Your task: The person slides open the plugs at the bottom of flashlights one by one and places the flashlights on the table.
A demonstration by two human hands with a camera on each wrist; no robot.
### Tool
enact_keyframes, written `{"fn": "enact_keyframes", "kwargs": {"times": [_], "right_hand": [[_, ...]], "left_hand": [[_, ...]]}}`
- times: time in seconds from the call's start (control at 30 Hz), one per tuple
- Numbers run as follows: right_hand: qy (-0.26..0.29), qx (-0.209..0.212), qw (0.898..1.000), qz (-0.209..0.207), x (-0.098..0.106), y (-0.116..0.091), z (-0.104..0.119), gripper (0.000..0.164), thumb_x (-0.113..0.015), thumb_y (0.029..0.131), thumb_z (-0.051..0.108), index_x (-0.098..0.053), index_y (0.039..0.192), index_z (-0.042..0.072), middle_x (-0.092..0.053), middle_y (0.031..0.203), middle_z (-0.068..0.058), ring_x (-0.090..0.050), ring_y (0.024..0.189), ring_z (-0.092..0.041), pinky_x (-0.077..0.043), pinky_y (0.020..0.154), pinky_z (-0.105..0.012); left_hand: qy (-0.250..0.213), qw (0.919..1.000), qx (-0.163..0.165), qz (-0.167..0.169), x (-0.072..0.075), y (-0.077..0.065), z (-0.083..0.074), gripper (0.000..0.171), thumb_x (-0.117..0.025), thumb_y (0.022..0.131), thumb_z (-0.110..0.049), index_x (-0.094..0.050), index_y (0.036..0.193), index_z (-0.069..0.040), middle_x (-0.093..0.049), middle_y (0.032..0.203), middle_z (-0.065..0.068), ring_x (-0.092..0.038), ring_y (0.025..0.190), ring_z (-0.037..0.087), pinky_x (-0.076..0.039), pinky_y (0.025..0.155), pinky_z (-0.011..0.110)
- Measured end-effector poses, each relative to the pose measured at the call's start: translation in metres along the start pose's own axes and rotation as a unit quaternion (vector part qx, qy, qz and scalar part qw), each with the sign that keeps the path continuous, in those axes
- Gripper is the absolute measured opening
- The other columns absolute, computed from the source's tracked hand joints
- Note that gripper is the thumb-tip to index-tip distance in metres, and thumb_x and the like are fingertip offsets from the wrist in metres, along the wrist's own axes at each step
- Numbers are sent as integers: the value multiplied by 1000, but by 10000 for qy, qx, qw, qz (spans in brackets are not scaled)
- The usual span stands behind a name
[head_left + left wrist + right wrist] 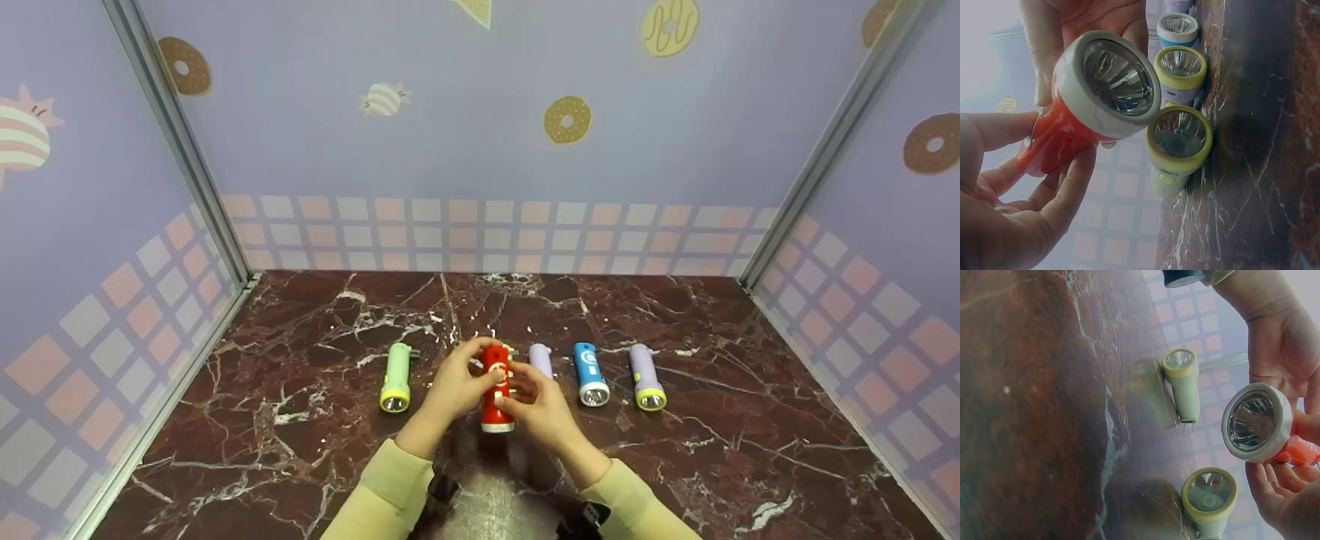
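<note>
Walls (97, 202) border the table (750, 465) at both frame sides, leaving room between; lower centre, the left hand (455, 384) and right hand (546, 409) clamp fingers around the red flashlight (492, 411).

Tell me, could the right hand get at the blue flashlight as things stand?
Probably yes: the blue flashlight lies to its right with nothing visible between them, though the right hand is holding the red flashlight and would likely have to let go first.

This looks like a booth (465, 165), perhaps in a studio: sweets-printed panels (285, 135) with metal corner posts (176, 139) flank a marbled tabletop (750, 442).
</note>
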State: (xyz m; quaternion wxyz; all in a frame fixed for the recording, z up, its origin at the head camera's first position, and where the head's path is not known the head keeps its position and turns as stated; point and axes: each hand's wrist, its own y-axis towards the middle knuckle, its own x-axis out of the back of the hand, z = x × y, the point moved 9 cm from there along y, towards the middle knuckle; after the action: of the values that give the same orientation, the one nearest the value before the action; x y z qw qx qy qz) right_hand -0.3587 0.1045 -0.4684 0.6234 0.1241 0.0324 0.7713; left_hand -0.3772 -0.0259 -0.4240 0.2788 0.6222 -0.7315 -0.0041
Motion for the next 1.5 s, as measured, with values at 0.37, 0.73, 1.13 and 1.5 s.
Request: {"fn": "enact_keyframes", "kwargs": {"times": [0.37,0.73,1.13,1.5], "right_hand": [[-50,1,10000,28,0,-1,1,59,-71,89,-3,-46,141,-15,-65,126,-36,-70,111,-42,-60,96,-40],[-97,-8,9999,100,-1,-1,1,61,-72,89,-1,-45,142,-15,-65,126,-37,-70,110,-45,-61,94,-41],[-89,-64,9999,-17,3,1,-2,60,-71,89,-1,-46,142,-14,-65,127,-36,-70,112,-43,-60,97,-44],[-68,-124,9998,-138,6,1,-2,63,-72,89,-1,-45,145,-12,-65,127,-35,-70,112,-41,-59,97,-41]], "left_hand": [[113,9999,56,64,-1,0,2,39,-76,85,-10,-67,122,-6,-67,112,22,-62,85,25,-53,75,35],[155,9998,79,71,-2,0,3,38,-75,85,-11,-67,122,-7,-69,111,21,-63,85,26,-52,75,35],[-122,9998,110,91,-5,0,5,55,-75,87,-11,-57,139,-5,-67,118,26,-67,91,36,-57,78,41],[-311,9990,326,-58,-4,-2,6,60,-77,89,-14,-52,142,-2,-66,117,26,-70,94,36,-61,82,46]]}}
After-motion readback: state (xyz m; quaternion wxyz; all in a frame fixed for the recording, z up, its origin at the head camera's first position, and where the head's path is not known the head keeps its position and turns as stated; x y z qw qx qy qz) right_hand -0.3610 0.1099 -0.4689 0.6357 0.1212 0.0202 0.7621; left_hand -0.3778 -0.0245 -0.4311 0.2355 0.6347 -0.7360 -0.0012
